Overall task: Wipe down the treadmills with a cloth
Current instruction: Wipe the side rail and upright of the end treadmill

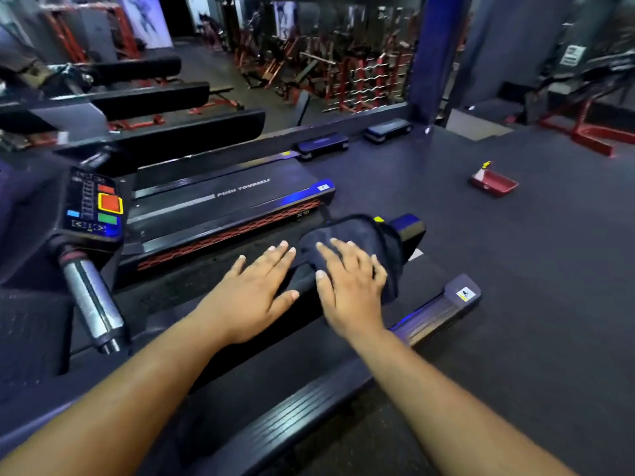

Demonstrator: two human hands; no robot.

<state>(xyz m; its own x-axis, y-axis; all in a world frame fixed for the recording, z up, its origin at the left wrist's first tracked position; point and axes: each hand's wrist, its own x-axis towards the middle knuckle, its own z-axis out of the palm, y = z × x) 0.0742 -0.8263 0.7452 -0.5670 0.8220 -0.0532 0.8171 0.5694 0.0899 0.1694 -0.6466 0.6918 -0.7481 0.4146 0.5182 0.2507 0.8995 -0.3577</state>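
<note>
Pressing flat on a dark cloth (357, 235), the right hand (350, 286) has its fingers (330, 250) straight and spread, released rather than clenched, the palm bearing down on the near half of the fabric. Just beside it, the left hand (254, 297) lies flat too, fingers relaxed and straight, its tips touching the cloth's left edge. Both rest on the belt (240, 379) of the nearest treadmill, toward its rear end, with the cloth bunched up beyond the right hand near a blue end cap (407, 228). A ribbed side rail (436, 310) runs along the right of the belt. To the left stands a second treadmill (237, 197) and a console (92, 204) with red, green and blue buttons above a chrome handle (91, 300). Well apart on the floor (515, 269) to the right sits a red tray (494, 185) holding a spray bottle (483, 170) with a yellow trigger, leaning at the tray's far end
</note>
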